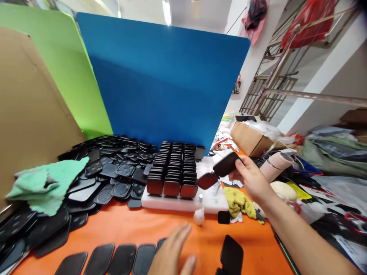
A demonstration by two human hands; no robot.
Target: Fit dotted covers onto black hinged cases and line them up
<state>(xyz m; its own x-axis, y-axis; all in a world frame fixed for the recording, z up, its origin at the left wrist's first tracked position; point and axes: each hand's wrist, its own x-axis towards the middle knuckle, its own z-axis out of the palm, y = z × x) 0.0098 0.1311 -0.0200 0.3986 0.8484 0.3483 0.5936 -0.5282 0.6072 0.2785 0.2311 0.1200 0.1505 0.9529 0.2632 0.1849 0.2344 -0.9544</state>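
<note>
My right hand (251,178) is raised over the white block (209,201) and grips a black rounded plastic piece (226,164); a second dark, reddish-shiny piece (207,180) hangs just below it at the fingertips. My left hand (172,254) hovers blurred and open-fingered low over the orange table (126,229), just above a row of flat black pieces (114,259). Three upright rows of stacked black pieces (173,170) stand on the white block.
A big heap of black plastic pieces (114,168) lies left, with a green cloth (48,183) on it. Blue (160,80) and green (63,65) panels and cardboard (25,114) stand behind. A yellow rag (237,201), a cardboard box (252,139) and clutter fill the right.
</note>
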